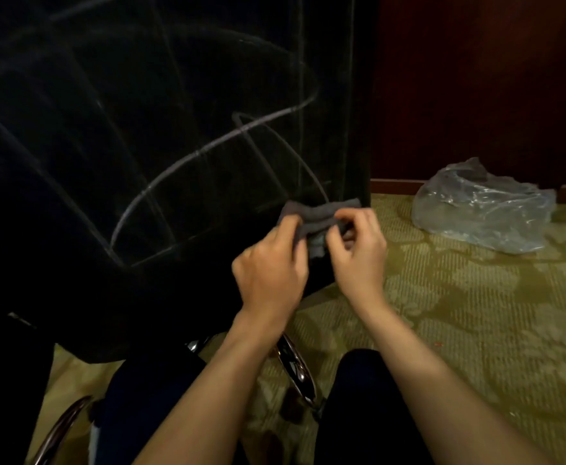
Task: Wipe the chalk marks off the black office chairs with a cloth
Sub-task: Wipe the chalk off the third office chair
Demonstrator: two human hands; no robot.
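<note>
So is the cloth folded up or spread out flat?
Folded up. The grey cloth sits bunched in layers, pinched between the left hand and right hand.

Nothing readable here tbh, the chalk marks [208, 146] on the black office chair [73, 162] are just loops and scribbles, no actual letters or numbers.

place: carpeted indoor room, looks like an office or hotel meeting room | floor: green patterned carpet [476, 313] | wall: dark red-brown wood panelling [476, 78] with matching skirting board [395, 186] | furniture: black office chair [141, 146] on chrome legs [295, 360] | loose item: clear plastic bag [482, 206] on the carpet
</note>
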